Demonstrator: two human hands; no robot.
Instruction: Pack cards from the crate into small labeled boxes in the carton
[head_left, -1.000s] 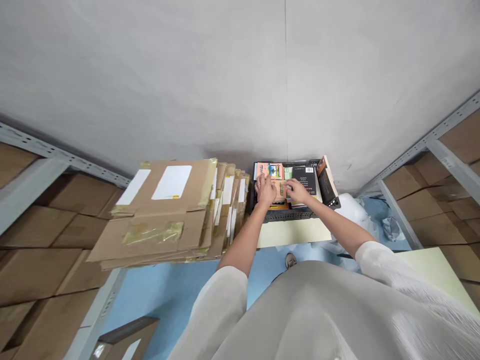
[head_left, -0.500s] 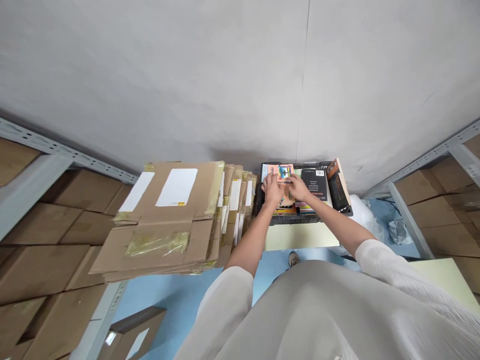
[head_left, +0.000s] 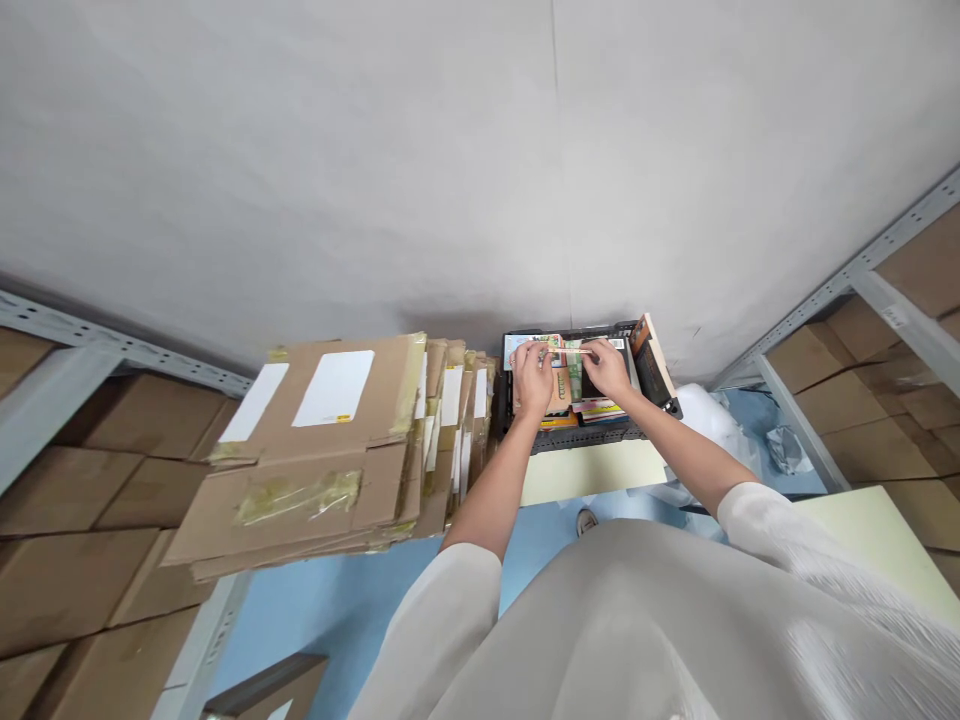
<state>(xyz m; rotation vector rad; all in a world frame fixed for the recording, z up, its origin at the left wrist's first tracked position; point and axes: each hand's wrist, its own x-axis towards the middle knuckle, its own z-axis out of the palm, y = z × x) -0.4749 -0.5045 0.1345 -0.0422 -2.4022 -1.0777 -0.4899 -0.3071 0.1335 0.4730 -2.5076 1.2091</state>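
A thin orange-edged book (head_left: 568, 350) is held up between both my hands, its narrow edge turned toward me. My left hand (head_left: 533, 378) is closed on its left end, and my right hand (head_left: 606, 369) grips the right end. Below them a black plastic crate (head_left: 589, 437) holds several books. Among these are an orange-tan book (head_left: 559, 392), a green one (head_left: 575, 378) and a dark-covered one (head_left: 596, 387) partly under my right hand. At the crate's right end a black book (head_left: 654, 362) stands upright. My fingertips are partly hidden behind the held book.
Left of the crate lies a tall stack of flattened cardboard boxes (head_left: 300, 450) with white labels. The crate rests on a pale yellow surface (head_left: 592, 472). Shelves with cardboard boxes stand at left (head_left: 67, 560) and right (head_left: 870, 440). White plastic wrapping (head_left: 709, 425) lies beside the crate.
My hands have lifted the orange book off the other books and tilted it edge-on, uncovering the green and tan books. The view has shifted slightly to the right.
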